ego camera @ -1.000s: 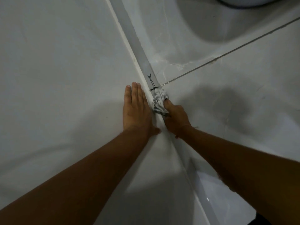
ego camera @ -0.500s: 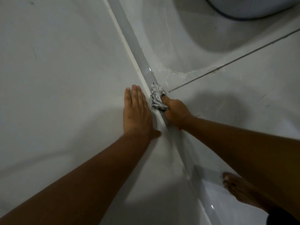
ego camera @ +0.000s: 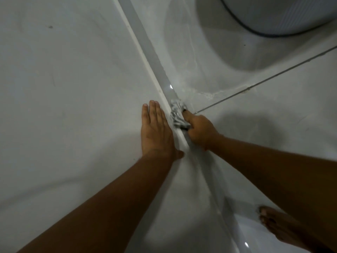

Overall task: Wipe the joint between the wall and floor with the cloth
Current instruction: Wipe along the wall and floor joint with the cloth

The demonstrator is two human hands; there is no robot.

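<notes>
Cloth (ego camera: 177,114), crumpled and striped, sits clenched in right hand (ego camera: 199,131) grip against glossy joint (ego camera: 155,57); left hand (ego camera: 156,132) flat, empty.

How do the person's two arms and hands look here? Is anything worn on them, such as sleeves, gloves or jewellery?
Both forearms are bare along all that shows: no sleeves and no gloves. The left hand shows no ring, watch or bracelet, and its nails are short and unpainted. The right hand also shows no jewellery. A faint reddish line seems to cross the right wrist, perhaps a thin thread, but it is too blurred to tell.
</notes>
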